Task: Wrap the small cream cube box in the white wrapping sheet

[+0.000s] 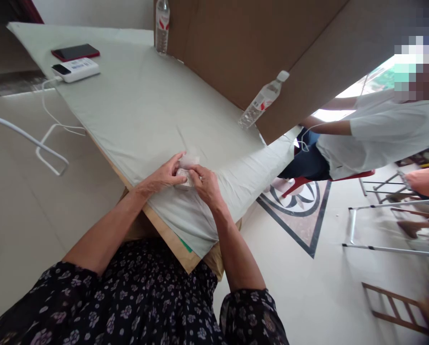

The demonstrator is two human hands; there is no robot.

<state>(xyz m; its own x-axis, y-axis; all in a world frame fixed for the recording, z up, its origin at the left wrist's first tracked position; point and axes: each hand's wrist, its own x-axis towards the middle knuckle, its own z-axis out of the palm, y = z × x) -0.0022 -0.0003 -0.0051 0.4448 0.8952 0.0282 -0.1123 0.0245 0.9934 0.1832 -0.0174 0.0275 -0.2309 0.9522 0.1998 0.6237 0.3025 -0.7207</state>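
Note:
Both my hands meet over a small clear plastic packet (186, 168) with something pale inside, just above the pale green cloth covering the table (139, 110). My left hand (164, 176) pinches the packet's left side with thumb and fingers closed on it. My right hand (205, 184) grips its right side, fingers curled. Most of the packet is hidden by my fingers. My forearms reach in from dark floral sleeves at the bottom.
A brown cardboard divider (257, 52) stands on the table's far side, with two water bottles (263, 99) (162, 25) against it. A phone (75, 51) and a white power bank (77, 69) with a cable lie far left. Another person in a white shirt (379, 129) sits beyond the divider.

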